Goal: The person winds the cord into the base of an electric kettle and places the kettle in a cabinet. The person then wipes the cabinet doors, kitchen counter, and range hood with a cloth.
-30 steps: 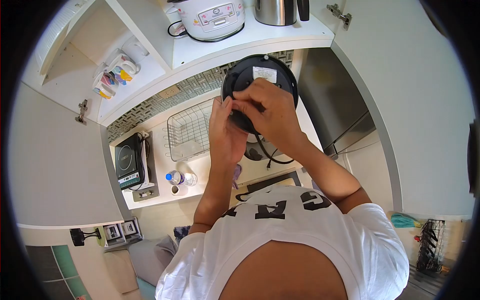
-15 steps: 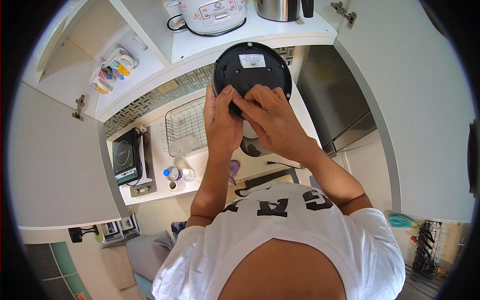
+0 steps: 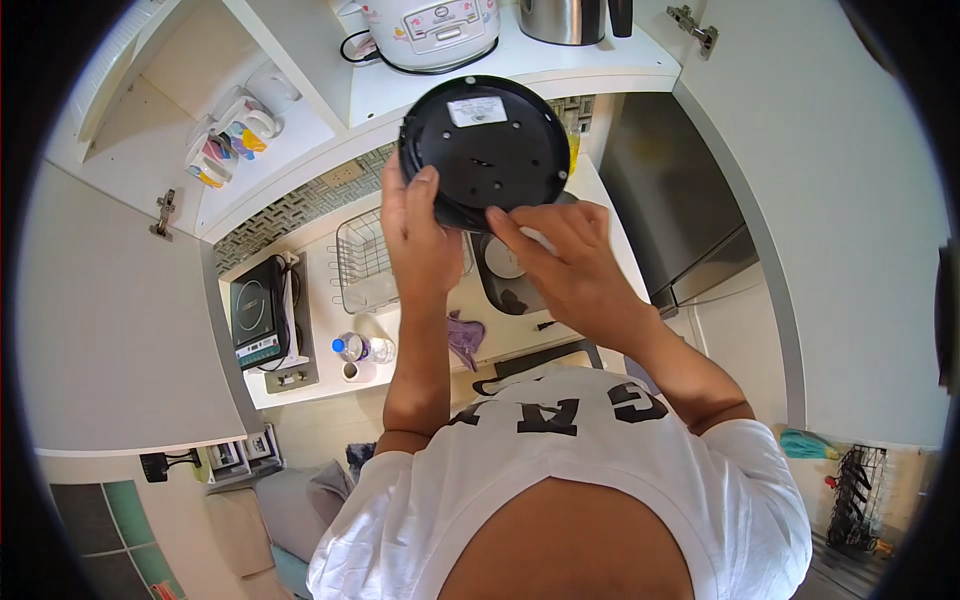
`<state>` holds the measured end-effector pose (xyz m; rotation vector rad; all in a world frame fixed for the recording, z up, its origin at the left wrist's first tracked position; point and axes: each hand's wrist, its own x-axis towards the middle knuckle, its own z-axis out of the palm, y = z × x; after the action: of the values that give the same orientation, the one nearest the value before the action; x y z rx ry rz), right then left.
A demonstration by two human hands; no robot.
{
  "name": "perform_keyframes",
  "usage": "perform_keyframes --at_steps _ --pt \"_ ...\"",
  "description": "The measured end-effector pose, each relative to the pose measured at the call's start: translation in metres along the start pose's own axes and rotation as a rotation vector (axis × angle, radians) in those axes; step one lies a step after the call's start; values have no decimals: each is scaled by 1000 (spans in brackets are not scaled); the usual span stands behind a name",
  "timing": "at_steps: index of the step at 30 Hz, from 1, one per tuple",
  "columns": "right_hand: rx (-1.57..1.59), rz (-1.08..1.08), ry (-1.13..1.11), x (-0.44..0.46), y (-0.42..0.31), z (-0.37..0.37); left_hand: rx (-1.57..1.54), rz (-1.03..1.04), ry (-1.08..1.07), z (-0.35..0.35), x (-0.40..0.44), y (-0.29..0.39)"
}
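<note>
A round black kettle base [image 3: 505, 145] is held up with its underside facing me, showing a white label, small feet and screw holes. My left hand [image 3: 425, 240] is closed on its left and lower edge, thumb on the underside. At the lower right rim, my right hand [image 3: 570, 255] is closed, its index fingertip touching the edge. What lies under the right fingers is partly hidden. Below that hand, a black plug [image 3: 545, 325] shows by the counter's front.
Above stand a rice cooker [image 3: 430, 30] and a steel kettle [image 3: 563, 22] on a shelf. Mugs [image 3: 235, 130] sit at left. The counter holds a wire dish rack [image 3: 360, 260], bottles [image 3: 362, 347], a purple cloth [image 3: 465, 338] and an induction cooker [image 3: 258, 310]. Open cabinet doors [image 3: 120, 320] flank me.
The black base has moved slightly left and turned counterclockwise, showing more of its underside. My right hand has slid from its middle down to the lower right rim. Less of the plug's cord shows.
</note>
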<state>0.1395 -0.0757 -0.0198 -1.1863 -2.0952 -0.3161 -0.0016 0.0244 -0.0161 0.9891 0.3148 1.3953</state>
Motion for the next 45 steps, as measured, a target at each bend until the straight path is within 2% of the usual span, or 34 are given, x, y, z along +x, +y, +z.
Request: perform_keyframes --at_steps 3,6,10,13,16,17,19,23,25,26,28,29,31,32,33,35,37,39,40,42,45 --pt "3 37 87 -15 6 -12 29 72 31 -12 11 14" --pt "537 271 97 -26 8 -8 -17 103 23 -18 12 22" --pt "522 317 76 -7 14 -32 -15 119 -23 -16 13 21" --pt "377 348 24 11 28 -52 8 112 -45 -12 10 20" --pt "-54 283 -126 29 45 -64 22 111 -103 -9 9 24" --pt "-60 288 -121 34 46 -65 46 106 -117 -8 8 25" --pt "-21 261 35 48 44 -63 71 99 -134 -8 6 29" --pt "25 251 81 60 49 -49 81 65 -167 -13 5 38" --pt "246 299 -31 63 51 -46 84 40 -194 -19 8 43" --pt "250 297 -34 64 54 -44 59 4 -226 -24 9 43" --pt "787 471 -311 66 60 -42 -3 -77 -242 -37 16 39" --pt "787 463 -314 65 61 -35 -3 -69 -239 -39 15 33" --pt "1229 645 -32 55 61 -8 -289 -133 -39 -27 10 15" --pt "1135 701 128 51 56 6 -268 -66 -30 -23 5 -4" --pt "1135 696 129 47 53 21 -245 -3 -21 -14 0 -24" --pt "774 685 318 40 48 39 -241 -30 -37 6 -15 -33" --pt "747 675 270 36 43 33 -125 -14 70 4 -16 -40" --pt "806 681 80 32 49 29 -93 -9 60 -3 -12 -32" --pt "804 680 80 32 52 23 -40 -39 54 -2 -8 -23" --pt "1162 668 69 32 56 7 40 -125 31 -11 -3 -12" --pt "1133 606 -54 34 59 -10 144 -205 -41 -17 1 1"
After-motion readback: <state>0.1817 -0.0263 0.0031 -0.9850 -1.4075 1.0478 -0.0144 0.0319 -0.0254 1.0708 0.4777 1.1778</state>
